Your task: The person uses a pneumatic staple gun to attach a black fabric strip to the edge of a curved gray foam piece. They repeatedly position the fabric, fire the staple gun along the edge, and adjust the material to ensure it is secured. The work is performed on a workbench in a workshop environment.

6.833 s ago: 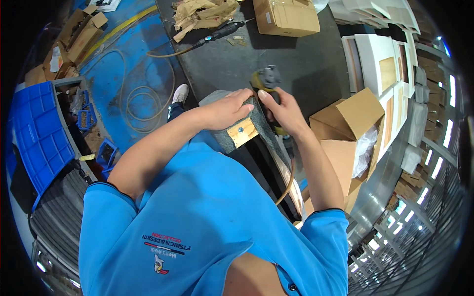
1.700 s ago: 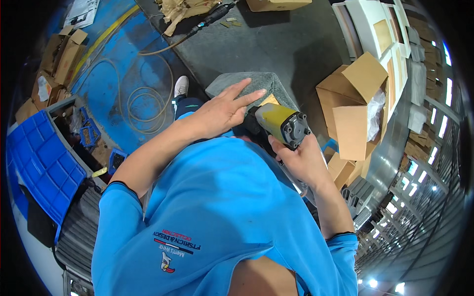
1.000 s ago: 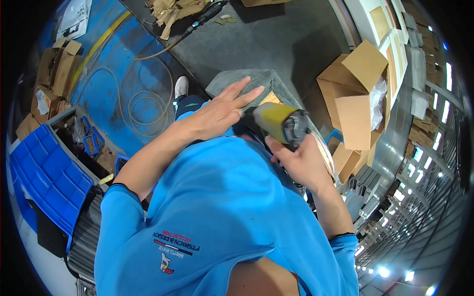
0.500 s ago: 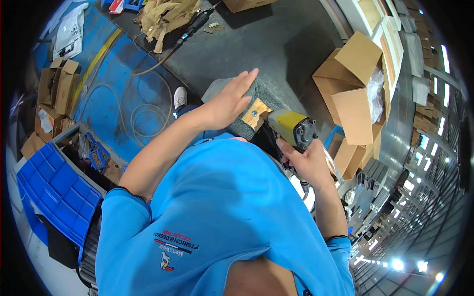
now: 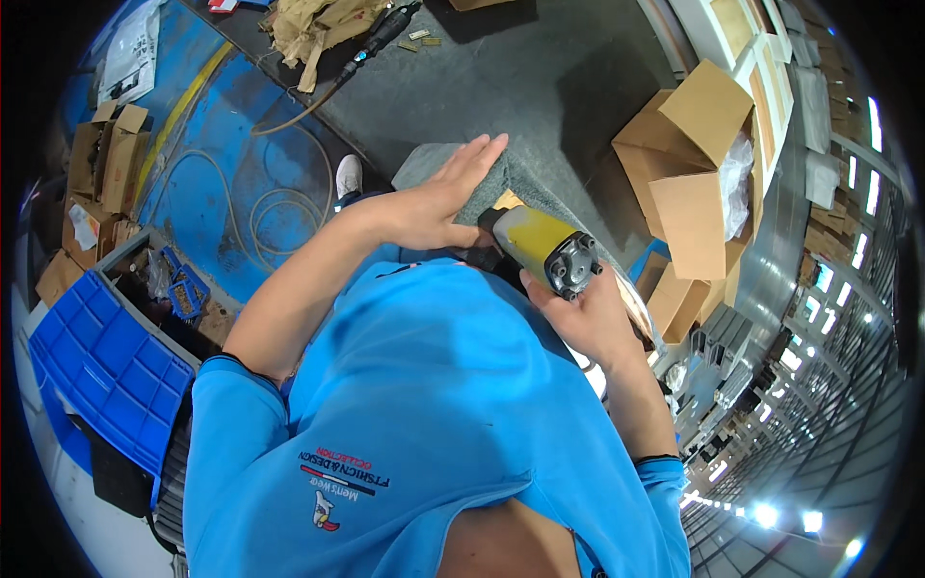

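Left hand (image 5: 438, 210) lies flat, fingers outstretched, on a grey fabric-covered piece (image 5: 424, 161), which sits by the near end of the dark surface's (image 5: 453, 91) left edge. Right hand (image 5: 590, 313) wraps a yellow-and-black power tool (image 5: 537, 239); nose points toward the piece's bare wood patch (image 5: 508, 199), contact hidden. Crumpled brown paper (image 5: 313, 31) lies near the far left edge.
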Demonstrator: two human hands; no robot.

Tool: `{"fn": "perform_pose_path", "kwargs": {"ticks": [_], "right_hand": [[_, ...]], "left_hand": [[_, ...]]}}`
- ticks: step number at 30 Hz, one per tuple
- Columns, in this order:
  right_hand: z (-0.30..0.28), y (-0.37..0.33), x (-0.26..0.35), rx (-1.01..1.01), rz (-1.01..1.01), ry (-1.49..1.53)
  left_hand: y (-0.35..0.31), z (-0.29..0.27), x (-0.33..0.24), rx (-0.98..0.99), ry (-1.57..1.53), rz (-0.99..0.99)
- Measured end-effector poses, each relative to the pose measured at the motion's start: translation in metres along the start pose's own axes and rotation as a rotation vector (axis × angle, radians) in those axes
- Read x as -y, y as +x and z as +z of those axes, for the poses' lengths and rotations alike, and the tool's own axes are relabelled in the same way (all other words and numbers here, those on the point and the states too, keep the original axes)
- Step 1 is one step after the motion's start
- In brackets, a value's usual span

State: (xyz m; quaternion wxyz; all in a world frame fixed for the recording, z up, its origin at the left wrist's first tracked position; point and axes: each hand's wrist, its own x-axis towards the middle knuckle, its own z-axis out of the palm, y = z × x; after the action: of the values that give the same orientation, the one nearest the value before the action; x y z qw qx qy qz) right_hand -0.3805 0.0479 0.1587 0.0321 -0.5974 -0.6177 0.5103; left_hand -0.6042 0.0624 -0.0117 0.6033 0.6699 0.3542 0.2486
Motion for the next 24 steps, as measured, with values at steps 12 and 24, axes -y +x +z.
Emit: {"fn": "perform_pose_path", "kwargs": {"ticks": [12, 24], "right_hand": [[-0.007, -0.050, -0.026, -0.254, 0.299, 0.288], [0.045, -0.149, -0.114, -0.895, 0.523, 0.654]], "left_hand": [[-0.005, -0.033, 0.010, 0.061, -0.232, -0.003], [0.157, 0.035, -0.086, 0.610, 0.585, 0.148]]}}
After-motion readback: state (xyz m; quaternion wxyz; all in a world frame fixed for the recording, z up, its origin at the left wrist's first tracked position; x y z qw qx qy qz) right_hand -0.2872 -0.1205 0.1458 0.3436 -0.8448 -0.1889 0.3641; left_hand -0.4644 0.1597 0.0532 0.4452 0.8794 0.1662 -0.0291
